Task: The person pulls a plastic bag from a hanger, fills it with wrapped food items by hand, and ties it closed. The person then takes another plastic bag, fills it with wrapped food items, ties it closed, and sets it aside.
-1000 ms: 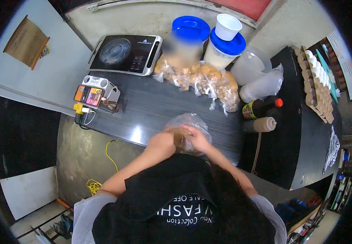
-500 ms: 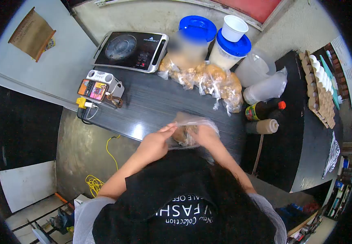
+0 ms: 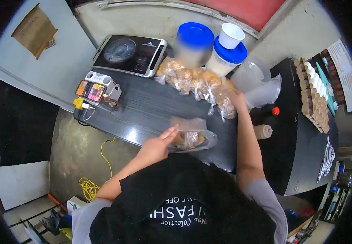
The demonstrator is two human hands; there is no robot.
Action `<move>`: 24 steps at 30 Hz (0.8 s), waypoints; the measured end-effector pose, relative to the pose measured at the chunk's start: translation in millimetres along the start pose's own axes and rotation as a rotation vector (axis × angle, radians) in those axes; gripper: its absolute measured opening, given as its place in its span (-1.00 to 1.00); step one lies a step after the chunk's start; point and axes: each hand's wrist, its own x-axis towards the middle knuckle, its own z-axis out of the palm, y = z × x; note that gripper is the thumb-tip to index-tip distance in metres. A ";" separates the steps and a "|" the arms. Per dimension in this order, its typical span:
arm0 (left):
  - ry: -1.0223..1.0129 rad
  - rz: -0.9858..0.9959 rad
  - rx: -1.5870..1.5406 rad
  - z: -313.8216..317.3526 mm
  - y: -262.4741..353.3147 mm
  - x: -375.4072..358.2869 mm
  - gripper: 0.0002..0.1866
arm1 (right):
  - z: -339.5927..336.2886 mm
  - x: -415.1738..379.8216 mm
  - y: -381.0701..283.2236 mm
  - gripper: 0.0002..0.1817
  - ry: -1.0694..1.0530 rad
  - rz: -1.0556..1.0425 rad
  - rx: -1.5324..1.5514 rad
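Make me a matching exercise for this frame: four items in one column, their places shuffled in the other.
1. left hand
2. right hand
3. white tub
4. phone

A. on a blue lid
B. at the left side of the near bag
C. in front of the white box
D. at the right end of the row of filled bags

Pairs: 1-B; 2-D; 3-A; 4-C

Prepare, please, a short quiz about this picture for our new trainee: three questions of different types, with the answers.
1. Which thing does the left hand touch?
2. True or false: a white tub stands on a blue lid.
3. Where is the right hand? (a) at the cooktop; (b) at the row of bagged food; (c) at the egg tray.

Key: 1. A clear plastic bag. 2. True. 3. b.
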 end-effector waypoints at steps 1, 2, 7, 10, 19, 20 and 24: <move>-0.003 -0.003 -0.006 -0.5 1.5 -1.0 -0.17 | 13.1 21.4 19.7 -0.54 -0.032 0.015 -0.139; -0.009 -0.007 -0.013 -0.4 2.2 -2.9 -0.17 | 25.2 39.4 39.1 -0.52 -0.066 0.032 -0.279; 0.041 0.017 -0.027 5.7 -2.8 -7.7 -0.18 | 63.1 108.1 115.2 -0.38 -0.218 -0.085 -0.644; 0.033 -0.045 -0.006 1.1 3.6 -12.8 -0.21 | 61.7 100.1 93.6 -0.34 -0.173 0.213 -0.342; 0.064 -0.081 0.042 -0.2 0.7 -18.9 -0.30 | 64.3 113.0 99.7 -0.08 -0.262 0.493 -0.112; 0.071 -0.082 0.043 0.3 0.4 -18.6 -0.30 | 55.3 100.4 78.8 -0.09 -0.238 0.477 -0.166; 0.055 -0.085 0.031 1.2 -2.4 -19.4 -0.33 | 48.5 73.1 45.1 -0.06 0.034 0.376 -0.241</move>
